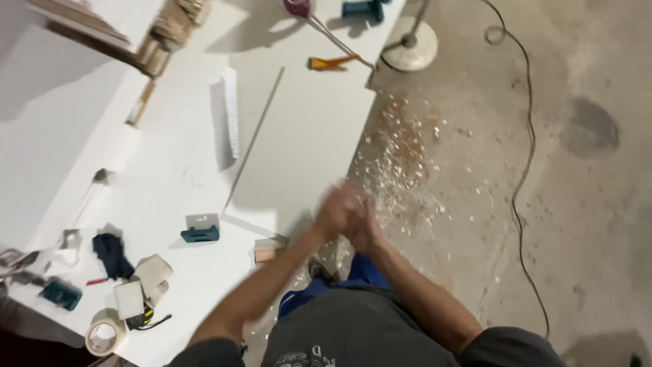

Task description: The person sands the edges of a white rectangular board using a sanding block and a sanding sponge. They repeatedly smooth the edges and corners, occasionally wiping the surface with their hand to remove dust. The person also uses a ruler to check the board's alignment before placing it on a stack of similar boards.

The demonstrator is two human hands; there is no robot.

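My left hand and my right hand are pressed together just off the right edge of the white worktable, blurred by motion. I see nothing held in either one. Both hover above the concrete floor, over a scatter of white shavings. Closest to my left forearm is a small wooden block lying at the table's edge. A large white panel rests flat on the table just beyond my hands.
On the table lie a teal block tool, a tape roll, sanding pads, a dark cloth, a narrow white strip and an orange-handled tool. A cable snakes across the floor. A round stand base sits beyond the table corner.
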